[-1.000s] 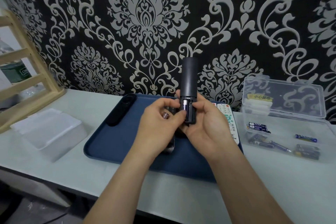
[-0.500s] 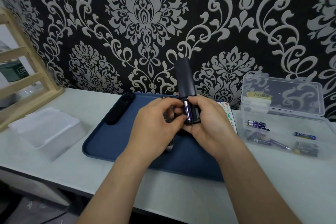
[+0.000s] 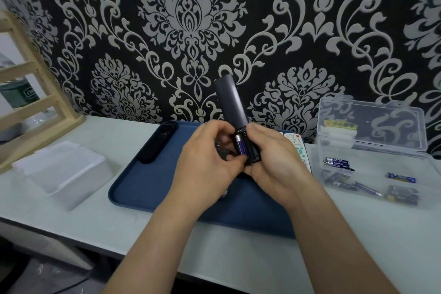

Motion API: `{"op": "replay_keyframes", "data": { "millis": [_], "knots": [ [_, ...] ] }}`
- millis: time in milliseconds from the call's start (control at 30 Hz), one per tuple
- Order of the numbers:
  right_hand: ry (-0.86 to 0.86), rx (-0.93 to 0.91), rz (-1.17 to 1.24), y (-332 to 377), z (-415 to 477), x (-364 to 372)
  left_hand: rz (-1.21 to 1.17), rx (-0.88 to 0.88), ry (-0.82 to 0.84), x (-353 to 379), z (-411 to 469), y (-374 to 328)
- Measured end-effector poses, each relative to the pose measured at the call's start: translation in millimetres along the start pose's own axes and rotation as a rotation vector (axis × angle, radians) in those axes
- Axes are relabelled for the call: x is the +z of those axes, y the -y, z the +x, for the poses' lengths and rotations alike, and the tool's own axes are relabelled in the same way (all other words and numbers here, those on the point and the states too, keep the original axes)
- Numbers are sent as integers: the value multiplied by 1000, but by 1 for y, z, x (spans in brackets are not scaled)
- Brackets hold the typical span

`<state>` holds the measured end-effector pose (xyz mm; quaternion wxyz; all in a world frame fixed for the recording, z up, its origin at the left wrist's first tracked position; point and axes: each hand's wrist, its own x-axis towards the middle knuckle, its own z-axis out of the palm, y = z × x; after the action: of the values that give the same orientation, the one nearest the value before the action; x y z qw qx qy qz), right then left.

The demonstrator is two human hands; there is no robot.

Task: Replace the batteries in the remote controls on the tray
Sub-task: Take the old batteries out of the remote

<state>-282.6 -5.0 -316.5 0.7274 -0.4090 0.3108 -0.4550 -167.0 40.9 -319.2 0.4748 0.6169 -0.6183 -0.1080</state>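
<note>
My right hand (image 3: 274,157) grips the lower end of a black remote (image 3: 230,100) and holds it upright above the blue tray (image 3: 152,188). The remote's battery bay faces me, with a purple battery (image 3: 241,147) in its left slot. My left hand (image 3: 205,162) curls its fingers against the bay and pinches at the battery's lower end. Another black remote (image 3: 158,142) lies at the tray's back left. A white remote (image 3: 299,148) with coloured buttons lies at the tray's right edge, partly behind my right hand.
A clear plastic box (image 3: 372,150) with its lid up holds several batteries on the right of the white table. A white lidded box (image 3: 62,172) sits on the left, with a wooden rack (image 3: 35,93) behind it. Patterned wallpaper backs the table.
The held remote has tilted its top to the left. My left fingers have moved from beside the bay onto the battery's lower end.
</note>
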Motion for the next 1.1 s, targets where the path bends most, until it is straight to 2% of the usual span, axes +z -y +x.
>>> {"op": "replay_keyframes", "data": {
  "millis": [133, 300, 467, 700, 967, 1100],
  "knots": [
    [43, 24, 66, 3, 0, -1, -194, -211, -28, 1, 2, 3],
    [22, -4, 192, 1, 3, 3, -310, -328, -1, 6, 2, 3],
    [16, -113, 84, -10, 4, 9, -358, -514, 12, 5, 5, -1],
    [-1, -161, 56, -9, 3, 9, -390, -532, 72, 7, 6, -14],
    [-4, -119, 55, -8, 2, 10, -395, -567, 166, 1, 9, -14],
    [-23, -129, 37, -7, 1, 10, -398, -583, 158, 3, 10, -16]
  ]
}}
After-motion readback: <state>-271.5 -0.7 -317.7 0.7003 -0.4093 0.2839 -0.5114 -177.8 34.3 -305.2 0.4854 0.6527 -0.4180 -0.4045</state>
